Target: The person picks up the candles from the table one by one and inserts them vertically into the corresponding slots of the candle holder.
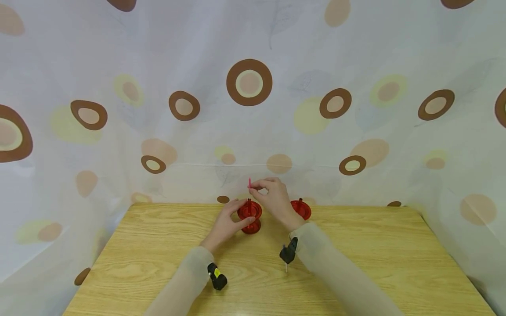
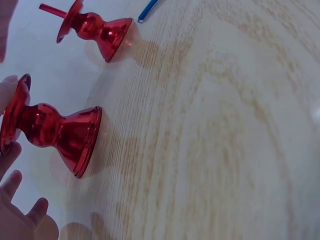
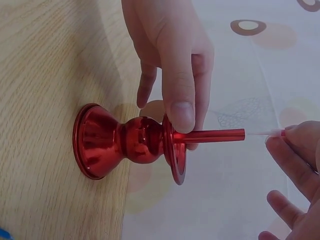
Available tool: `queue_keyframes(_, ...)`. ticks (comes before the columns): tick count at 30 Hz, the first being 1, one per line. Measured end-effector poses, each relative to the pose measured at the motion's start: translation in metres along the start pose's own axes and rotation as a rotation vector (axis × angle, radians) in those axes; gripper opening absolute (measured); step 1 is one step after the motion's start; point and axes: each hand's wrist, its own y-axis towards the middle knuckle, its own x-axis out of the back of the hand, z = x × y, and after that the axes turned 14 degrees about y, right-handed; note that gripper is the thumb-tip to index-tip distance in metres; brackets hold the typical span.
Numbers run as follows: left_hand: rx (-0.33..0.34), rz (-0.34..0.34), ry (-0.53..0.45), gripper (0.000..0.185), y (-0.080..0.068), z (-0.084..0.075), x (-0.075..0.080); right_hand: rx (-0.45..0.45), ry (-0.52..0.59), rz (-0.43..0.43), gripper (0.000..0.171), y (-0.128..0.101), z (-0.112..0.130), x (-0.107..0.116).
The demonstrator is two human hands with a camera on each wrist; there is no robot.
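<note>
Wooden table [image 1: 356, 263], light grain, backed by a pale curtain [image 1: 253, 83] printed with brown and yellow rings. Near the far edge, at its middle: red metallic candle holder [image 1: 250, 215], hourglass-bodied, upright on its flared base, with a thin red candle [image 3: 210, 135] standing in its top plate. Second red holder [image 1: 301, 209] just to the right, also by the far edge, apart from the first, carrying its own short red stick [image 2: 51, 9]. Left hand [image 1: 228, 221] steadying the first holder: thumb laid over the top plate's rim, fingers behind it, curled round the plate. Right hand [image 1: 274, 197] above the same holder, fingertips [image 3: 295, 137] pinching the candle's pale wick end, remaining fingers loosely bent. Blue stick [image 2: 148, 10] lying flat on the table beside the second holder's base, seen only in the left wrist view. Small black wrist-mounted units [image 1: 217, 276] on both sleeves.
</note>
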Motion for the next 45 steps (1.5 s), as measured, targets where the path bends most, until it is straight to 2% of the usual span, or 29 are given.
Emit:
queue_keyframes(13, 0.011, 0.006, 0.001, 0.066, 0.0, 0.002, -0.002, -0.022, -0.02, 0.005, 0.015, 0.0, -0.007, -0.003)
queue_keyframes(32, -0.008, -0.007, 0.003, 0.064, 0.002, 0.003, -0.001, -0.04, -0.016, 0.022, 0.017, -0.001, -0.013, -0.006)
queue_keyframes(45, 0.0, 0.001, -0.001, 0.064, 0.001, 0.003, -0.001, -0.009, -0.012, 0.023, 0.016, -0.001, -0.015, -0.008)
